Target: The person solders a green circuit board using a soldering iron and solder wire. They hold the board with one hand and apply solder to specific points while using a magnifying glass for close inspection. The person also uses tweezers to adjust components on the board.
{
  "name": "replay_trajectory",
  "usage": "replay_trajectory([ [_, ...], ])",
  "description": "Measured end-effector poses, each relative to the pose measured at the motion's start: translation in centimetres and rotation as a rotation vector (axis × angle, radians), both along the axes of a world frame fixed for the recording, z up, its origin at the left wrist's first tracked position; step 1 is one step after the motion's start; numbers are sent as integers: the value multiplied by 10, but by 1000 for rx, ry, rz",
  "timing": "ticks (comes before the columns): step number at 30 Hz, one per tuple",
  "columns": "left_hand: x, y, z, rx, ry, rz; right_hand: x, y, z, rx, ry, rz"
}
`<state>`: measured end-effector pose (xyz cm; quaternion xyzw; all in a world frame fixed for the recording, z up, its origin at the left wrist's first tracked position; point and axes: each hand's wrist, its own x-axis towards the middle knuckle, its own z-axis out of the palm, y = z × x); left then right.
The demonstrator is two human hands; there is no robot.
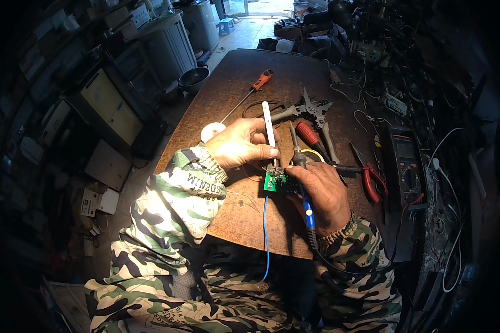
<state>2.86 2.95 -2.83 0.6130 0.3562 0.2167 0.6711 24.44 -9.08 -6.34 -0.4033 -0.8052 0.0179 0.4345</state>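
Between the thumb and fingers of my left hand (241, 143) is a slim pale tool that looks like tweezers (269, 125), upright with its thin metal tip down at the circuit board (271, 181). The small green board is tilted, its components and solder side only partly visible. My right hand (322, 191) is closed, with its thumb on the board's right edge. It also holds a soldering iron (308, 208) with a blue and black handle, tip pointing up and away from the board. A blue wire (265, 238) hangs from the board over the table's near edge.
On the brown table (233, 64) lie an orange screwdriver (261, 81), a white spool (211, 131), wire-stripping pliers (311, 111), a red-handled screwdriver (308, 135), and red pliers (373, 182). A multimeter (408, 161) stands at right. Cables clutter the right side.
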Motion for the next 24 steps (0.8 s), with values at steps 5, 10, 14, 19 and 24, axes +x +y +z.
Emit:
replay_trajectory([
  [5,-1,0,0,10,-7,-8,1,0,1,-13,-9,7],
  [10,1,1,0,35,15,-23,0,-2,2,-25,77,10],
  [14,3,6,-4,59,52,-66,2,-2,1,84,82,-50],
  [19,-5,6,-1,-5,98,-84,-10,-24,14,-248,573,-172],
  [24,7,11,-14,-63,83,-120,-18,-56,-4,-305,694,-253],
])
